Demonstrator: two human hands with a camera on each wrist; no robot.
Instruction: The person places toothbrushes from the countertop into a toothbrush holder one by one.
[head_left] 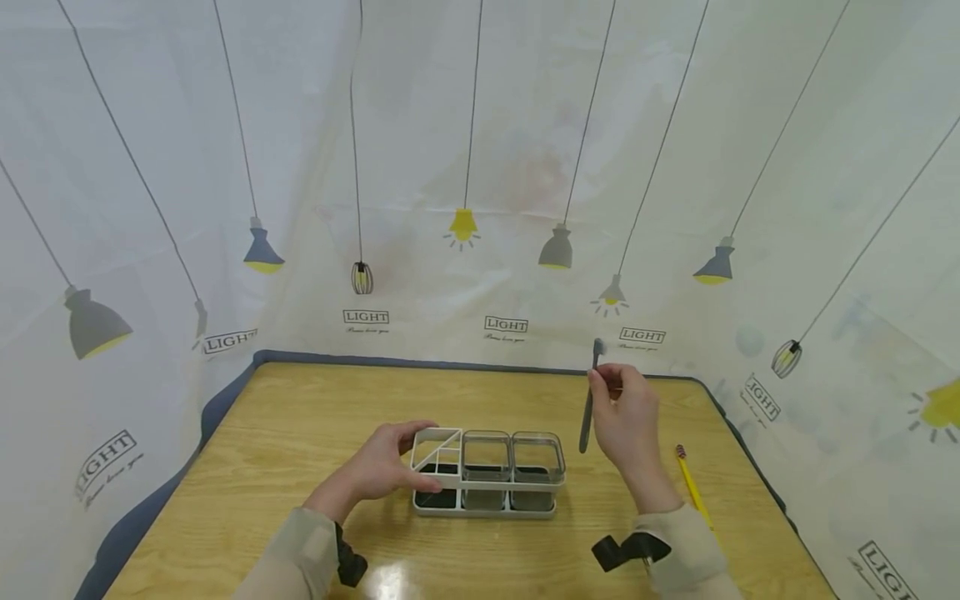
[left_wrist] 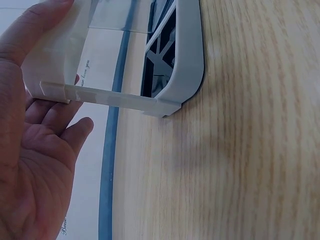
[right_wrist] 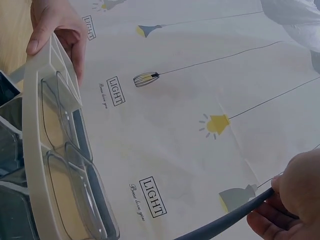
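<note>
A white two-tier toothbrush holder (head_left: 510,484) stands on the table, with two clear cups (head_left: 486,477) set in its upper tier beside a divided compartment (head_left: 437,482). My left hand (head_left: 378,463) grips the divided left end of that tier, thumb in front and fingers behind. To the right of the holder, my right hand (head_left: 628,417) pinches a dark grey toothbrush (head_left: 586,421) between thumb and fingers. The brush is held nearly upright, head at the top. In the right wrist view, its handle (right_wrist: 220,223) points down toward the holder.
A yellow toothbrush (head_left: 693,485) lies on the wooden table (head_left: 322,400), right of my right forearm. Black wrist straps with cameras (head_left: 348,560) sit at both cuffs. A pale sheet printed with lamps (head_left: 420,150) hangs behind and along the sides of the table.
</note>
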